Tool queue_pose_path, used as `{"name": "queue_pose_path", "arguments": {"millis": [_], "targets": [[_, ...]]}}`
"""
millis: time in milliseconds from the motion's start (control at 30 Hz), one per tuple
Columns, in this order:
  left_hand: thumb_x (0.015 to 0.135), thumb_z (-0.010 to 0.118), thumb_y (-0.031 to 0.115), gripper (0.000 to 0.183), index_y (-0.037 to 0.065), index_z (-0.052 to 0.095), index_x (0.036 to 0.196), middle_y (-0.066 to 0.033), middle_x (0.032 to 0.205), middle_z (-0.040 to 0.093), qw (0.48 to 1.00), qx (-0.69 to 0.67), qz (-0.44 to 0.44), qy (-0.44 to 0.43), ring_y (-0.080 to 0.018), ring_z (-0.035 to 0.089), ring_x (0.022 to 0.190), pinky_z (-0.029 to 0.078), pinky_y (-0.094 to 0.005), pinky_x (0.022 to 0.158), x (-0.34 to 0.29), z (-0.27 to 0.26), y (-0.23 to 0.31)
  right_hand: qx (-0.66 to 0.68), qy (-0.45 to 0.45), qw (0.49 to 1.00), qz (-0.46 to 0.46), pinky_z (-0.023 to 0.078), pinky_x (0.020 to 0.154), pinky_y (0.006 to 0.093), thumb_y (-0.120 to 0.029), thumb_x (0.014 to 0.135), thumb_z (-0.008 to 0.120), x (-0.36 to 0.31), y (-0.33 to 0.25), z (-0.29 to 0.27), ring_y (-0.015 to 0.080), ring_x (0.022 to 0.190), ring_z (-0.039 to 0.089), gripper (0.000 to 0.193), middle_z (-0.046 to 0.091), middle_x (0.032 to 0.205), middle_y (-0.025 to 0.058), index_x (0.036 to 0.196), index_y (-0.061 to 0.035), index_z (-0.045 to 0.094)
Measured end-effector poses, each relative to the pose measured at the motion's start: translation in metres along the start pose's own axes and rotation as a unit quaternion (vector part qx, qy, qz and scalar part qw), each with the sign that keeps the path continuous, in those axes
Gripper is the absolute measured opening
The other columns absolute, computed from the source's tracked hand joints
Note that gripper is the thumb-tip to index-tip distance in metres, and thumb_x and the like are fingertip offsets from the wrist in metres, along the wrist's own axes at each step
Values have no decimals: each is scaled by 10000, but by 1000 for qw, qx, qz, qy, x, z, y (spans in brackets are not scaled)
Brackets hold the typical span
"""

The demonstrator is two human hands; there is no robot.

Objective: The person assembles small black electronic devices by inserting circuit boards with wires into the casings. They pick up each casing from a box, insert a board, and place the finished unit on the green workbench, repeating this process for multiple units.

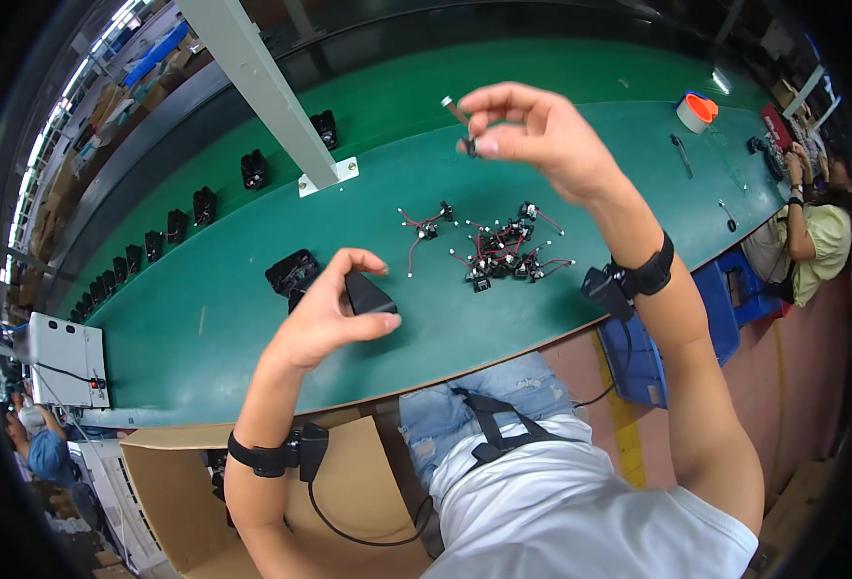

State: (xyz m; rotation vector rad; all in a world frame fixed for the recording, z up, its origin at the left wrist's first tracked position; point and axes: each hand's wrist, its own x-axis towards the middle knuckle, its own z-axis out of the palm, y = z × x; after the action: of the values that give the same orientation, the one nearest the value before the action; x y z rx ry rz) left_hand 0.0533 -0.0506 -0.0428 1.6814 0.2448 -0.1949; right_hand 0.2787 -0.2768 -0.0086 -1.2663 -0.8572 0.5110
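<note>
My left hand [328,311] grips a black wedge-shaped plastic part [368,294] just above the green table [204,328], close to another black plastic housing [290,271] lying on the surface. My right hand [532,130] is raised higher over the table and pinches a small black component with a short metal tip [460,121] between thumb and fingers. Below it lies a loose pile of small black parts with red and black wires [498,249]. Both wrists wear black bands with small devices attached.
A row of black housings [190,217] runs along the dark conveyor strip behind the table. A grey post [272,96] stands on a bolted foot. A tape roll [696,111] sits far right, near another seated person [812,241]. An open cardboard box [175,482] is lower left, a grey control box [64,357] beside it.
</note>
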Motion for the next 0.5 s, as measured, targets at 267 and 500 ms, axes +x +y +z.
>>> {"name": "queue_pose_path", "arguments": {"millis": [267,500], "targets": [[600,911,238,839,8,400,1225,-174,1088,577,914,328,140,195,-314,607,1007,494,-402,905,-3,15,-7,84,-67,989,103,543,848,269,-62,884,743,-17,27,63,131,925,679,132,727,999,85,979,19,703],[614,894,186,764,31,566,1286,-155,1170,590,901,301,236,203,-308,615,1062,522,-391,902,-10,9,-1,-43,-76,994,-64,571,794,279,24,853,726,-25,45,94,157,883,689,100,711,999,107,953,21,726]]}}
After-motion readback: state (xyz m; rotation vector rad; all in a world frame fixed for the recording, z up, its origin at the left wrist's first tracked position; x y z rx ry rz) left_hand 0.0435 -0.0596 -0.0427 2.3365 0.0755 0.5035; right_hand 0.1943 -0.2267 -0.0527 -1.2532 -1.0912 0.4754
